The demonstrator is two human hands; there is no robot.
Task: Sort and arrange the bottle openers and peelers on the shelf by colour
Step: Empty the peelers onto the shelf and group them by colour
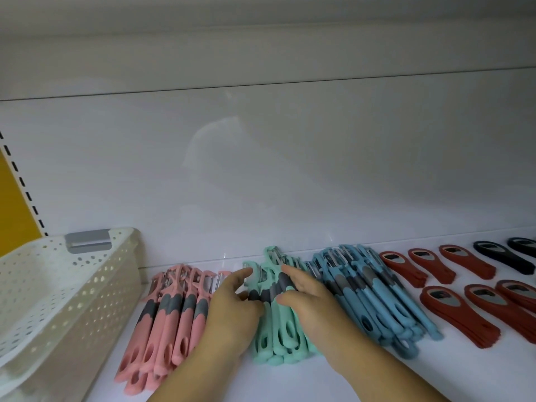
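On the white shelf [290, 381] lie three piles of peelers side by side: pink peelers [165, 317] on the left, mint green peelers [278, 340] in the middle, blue peelers [374, 294] to their right. Red bottle openers [458, 311] lie in stacks further right, with dark navy bottle openers [501, 256] behind them at the far right. My left hand [232, 311] presses against the left flank of the green pile, fingers reaching over the grey grips. My right hand [313, 300] lies on the pile's right side, fingers fairly straight across the handles.
A cream perforated basket [58, 288] with a grey clip stands at the left end of the shelf, next to the pink pile. The white back wall rises right behind the piles. A yellow upright with slots shows at the far left.
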